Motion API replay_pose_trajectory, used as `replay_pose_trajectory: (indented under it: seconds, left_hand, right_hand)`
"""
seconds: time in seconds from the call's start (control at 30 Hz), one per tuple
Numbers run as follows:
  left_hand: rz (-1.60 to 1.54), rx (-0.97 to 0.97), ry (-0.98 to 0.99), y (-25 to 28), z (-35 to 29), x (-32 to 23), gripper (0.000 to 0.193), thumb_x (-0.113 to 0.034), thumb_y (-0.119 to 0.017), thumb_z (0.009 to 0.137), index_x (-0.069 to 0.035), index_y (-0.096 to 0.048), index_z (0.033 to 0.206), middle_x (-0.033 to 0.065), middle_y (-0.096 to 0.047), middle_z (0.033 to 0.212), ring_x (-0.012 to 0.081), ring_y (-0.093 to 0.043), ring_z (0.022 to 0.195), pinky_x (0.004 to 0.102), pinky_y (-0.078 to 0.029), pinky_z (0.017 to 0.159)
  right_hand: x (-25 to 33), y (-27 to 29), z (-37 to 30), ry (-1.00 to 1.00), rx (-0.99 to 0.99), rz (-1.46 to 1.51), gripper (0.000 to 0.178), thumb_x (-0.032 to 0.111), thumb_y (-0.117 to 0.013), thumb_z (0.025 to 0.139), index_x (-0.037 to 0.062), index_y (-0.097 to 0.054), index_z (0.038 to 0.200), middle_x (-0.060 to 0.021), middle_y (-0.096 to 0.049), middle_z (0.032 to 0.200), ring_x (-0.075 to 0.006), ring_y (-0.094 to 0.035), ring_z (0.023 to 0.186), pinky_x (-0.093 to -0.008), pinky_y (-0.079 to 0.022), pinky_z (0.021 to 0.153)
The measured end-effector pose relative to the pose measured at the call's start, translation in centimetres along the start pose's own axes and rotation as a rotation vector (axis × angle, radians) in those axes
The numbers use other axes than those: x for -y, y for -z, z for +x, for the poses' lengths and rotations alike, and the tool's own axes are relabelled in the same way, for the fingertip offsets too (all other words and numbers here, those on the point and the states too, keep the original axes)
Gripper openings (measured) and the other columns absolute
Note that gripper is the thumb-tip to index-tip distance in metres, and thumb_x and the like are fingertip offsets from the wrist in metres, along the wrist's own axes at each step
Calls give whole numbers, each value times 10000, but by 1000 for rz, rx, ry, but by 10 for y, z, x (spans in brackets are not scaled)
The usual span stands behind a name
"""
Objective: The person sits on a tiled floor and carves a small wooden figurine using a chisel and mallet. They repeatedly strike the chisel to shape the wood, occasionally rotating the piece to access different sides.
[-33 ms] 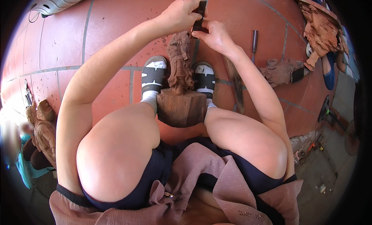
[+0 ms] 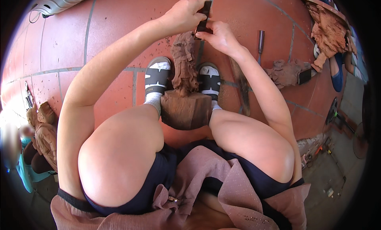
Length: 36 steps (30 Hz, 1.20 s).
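A carved brown wooden figure [image 2: 183,65] on a thick block base [image 2: 186,111] lies between my feet, its base toward me. Beyond the figure's far end, both my hands are held up close together. My left hand [image 2: 186,16] is closed on the upper part of a dark, flat, rectangular strip [image 2: 205,11]. Fingers and thumb of my right hand [image 2: 220,36] pinch a dark piece at the strip's lower end. Whether this is one thing or two pressed together, I cannot tell; its kind is unclear too.
On the red tile floor to the right lie a dark-handled chisel [image 2: 260,43], a long wooden stick [image 2: 240,85] and a rough carved piece [image 2: 283,73] beside a black rectangular object [image 2: 304,76]. Larger carvings stand at far right [image 2: 327,31] and left [image 2: 45,135], near other people.
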<state>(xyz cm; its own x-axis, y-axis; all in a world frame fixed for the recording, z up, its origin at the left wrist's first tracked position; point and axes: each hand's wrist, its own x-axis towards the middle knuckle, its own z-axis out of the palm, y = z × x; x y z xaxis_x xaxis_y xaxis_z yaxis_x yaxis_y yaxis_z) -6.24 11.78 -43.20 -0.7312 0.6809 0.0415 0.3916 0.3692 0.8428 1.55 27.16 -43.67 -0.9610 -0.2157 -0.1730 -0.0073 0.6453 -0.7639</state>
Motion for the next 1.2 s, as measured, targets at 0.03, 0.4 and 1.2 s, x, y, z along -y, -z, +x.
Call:
replay_pose_trajectory:
  seconds: [0.03,0.4,1.2]
  left_hand:
    - [49,-5,2,-2,3,2,216,-181,-568,775,-27,-604,922,164,-633,820,302,-622,739,375,-488,696]
    - [11,342,334,-10,36,3,275,-230,-557,801,33,-555,881,97,-576,587,181,-602,496,281,-515,461]
    - [-984,44,721,24,-30,69,279,-208,-530,866,55,-499,957,146,-559,890,208,-619,738,327,-571,648]
  right_hand:
    - [-2,-1,2,-29,25,4,240,174,-665,795,-27,-641,923,-130,-653,775,-144,-618,716,-290,-480,668]
    - [-47,-34,10,-115,17,293,222,118,-637,810,-4,-568,983,-63,-640,890,-125,-604,758,-290,-504,673]
    - [10,-21,72,75,497,-361,262,202,-621,789,-22,-570,915,-220,-618,897,-368,-580,918,-419,-455,778]
